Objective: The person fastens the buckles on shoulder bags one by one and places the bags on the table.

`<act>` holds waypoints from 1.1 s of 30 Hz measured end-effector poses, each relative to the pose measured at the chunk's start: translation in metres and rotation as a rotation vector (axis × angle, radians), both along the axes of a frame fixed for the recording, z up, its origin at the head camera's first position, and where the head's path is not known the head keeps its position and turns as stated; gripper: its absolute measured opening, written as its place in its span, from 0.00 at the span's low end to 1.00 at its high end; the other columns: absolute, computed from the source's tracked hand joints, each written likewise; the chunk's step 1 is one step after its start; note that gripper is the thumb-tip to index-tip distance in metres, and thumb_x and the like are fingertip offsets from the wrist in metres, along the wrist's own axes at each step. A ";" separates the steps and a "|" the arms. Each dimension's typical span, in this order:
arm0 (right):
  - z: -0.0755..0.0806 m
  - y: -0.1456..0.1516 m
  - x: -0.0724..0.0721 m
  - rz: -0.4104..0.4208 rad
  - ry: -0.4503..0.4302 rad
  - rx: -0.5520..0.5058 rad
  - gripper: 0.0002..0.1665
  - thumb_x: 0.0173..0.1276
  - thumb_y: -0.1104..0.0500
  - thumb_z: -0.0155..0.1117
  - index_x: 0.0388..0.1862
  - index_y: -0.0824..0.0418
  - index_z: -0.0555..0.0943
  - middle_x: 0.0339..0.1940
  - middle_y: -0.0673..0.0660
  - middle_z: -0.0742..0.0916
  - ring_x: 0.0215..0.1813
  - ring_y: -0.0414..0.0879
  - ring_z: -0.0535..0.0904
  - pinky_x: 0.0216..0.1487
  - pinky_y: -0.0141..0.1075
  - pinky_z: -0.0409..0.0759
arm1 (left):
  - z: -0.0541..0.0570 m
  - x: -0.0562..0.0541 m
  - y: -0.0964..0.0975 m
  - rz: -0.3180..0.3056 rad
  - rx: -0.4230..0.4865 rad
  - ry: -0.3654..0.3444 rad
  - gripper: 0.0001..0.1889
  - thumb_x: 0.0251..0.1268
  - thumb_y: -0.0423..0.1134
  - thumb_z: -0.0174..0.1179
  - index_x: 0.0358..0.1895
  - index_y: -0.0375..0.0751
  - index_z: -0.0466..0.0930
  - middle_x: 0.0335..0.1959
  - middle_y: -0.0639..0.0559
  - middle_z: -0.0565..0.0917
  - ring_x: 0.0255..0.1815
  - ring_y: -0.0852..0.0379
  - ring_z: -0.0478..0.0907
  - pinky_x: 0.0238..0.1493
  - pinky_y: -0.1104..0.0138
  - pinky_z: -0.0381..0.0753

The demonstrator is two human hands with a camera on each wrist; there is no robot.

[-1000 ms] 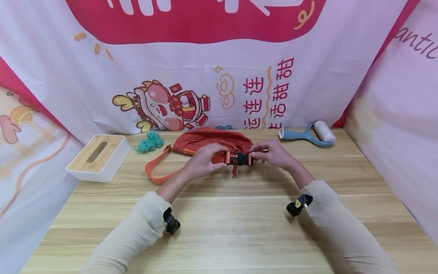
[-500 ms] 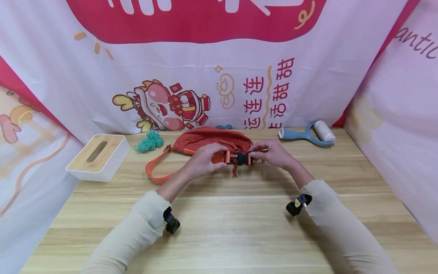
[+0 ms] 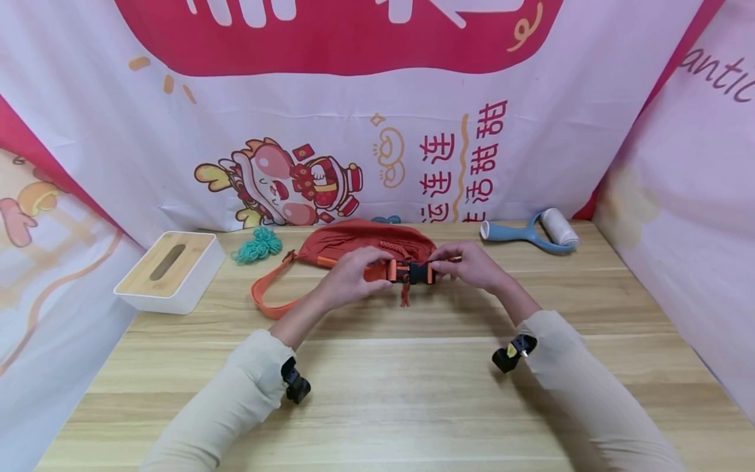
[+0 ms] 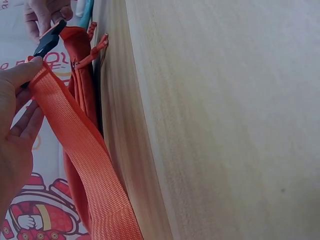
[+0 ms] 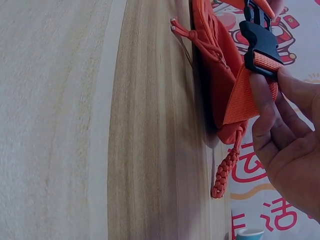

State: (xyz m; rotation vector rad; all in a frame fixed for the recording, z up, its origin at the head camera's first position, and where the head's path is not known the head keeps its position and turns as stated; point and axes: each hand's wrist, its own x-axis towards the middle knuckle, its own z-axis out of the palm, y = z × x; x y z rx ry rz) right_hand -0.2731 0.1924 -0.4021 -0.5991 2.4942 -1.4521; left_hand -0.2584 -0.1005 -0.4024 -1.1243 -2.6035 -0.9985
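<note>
An orange-red waist bag [image 3: 354,237] lies at the back of the table, its orange strap [image 4: 82,145] looping off to the left. In front of it a black side-release buckle [image 3: 420,273] is held up between both hands. The left hand [image 3: 354,278] pinches the pronged half where the webbing joins it. On the other side, thumb and fingers of the right hand [image 3: 472,267] pinch the base of the socket half [image 5: 261,40] and its webbing. The prongs point into the socket, with part of their length showing between the halves. A braided zipper pull [image 5: 226,172] hangs from the bag's end.
A white tissue box [image 3: 194,278] with a wooden lid stands at the left, beside a bundle of teal yarn [image 3: 259,245]. At the back right lies a blue-handled lint roller [image 3: 531,232]. A printed cloth [image 3: 330,98] hangs behind the table.
</note>
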 end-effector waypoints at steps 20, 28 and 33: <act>0.014 -0.005 0.009 -0.018 -0.013 -0.006 0.11 0.75 0.66 0.61 0.51 0.72 0.84 0.39 0.66 0.88 0.44 0.70 0.83 0.40 0.51 0.83 | -0.002 -0.003 0.005 -0.002 0.028 -0.024 0.25 0.58 0.35 0.76 0.60 0.37 0.81 0.54 0.48 0.84 0.52 0.53 0.78 0.54 0.58 0.79; 0.010 -0.003 0.008 -0.010 -0.029 -0.025 0.11 0.75 0.64 0.63 0.51 0.70 0.85 0.38 0.63 0.88 0.44 0.69 0.83 0.42 0.53 0.83 | -0.003 -0.005 0.004 -0.006 -0.008 0.002 0.26 0.59 0.37 0.75 0.61 0.36 0.81 0.56 0.46 0.84 0.56 0.51 0.78 0.57 0.57 0.79; -0.002 0.001 0.000 -0.004 -0.041 -0.035 0.12 0.75 0.62 0.64 0.51 0.67 0.85 0.38 0.61 0.89 0.44 0.67 0.83 0.44 0.55 0.83 | -0.004 -0.006 0.004 -0.013 -0.024 0.035 0.26 0.59 0.37 0.75 0.61 0.35 0.81 0.57 0.45 0.84 0.58 0.49 0.78 0.58 0.56 0.78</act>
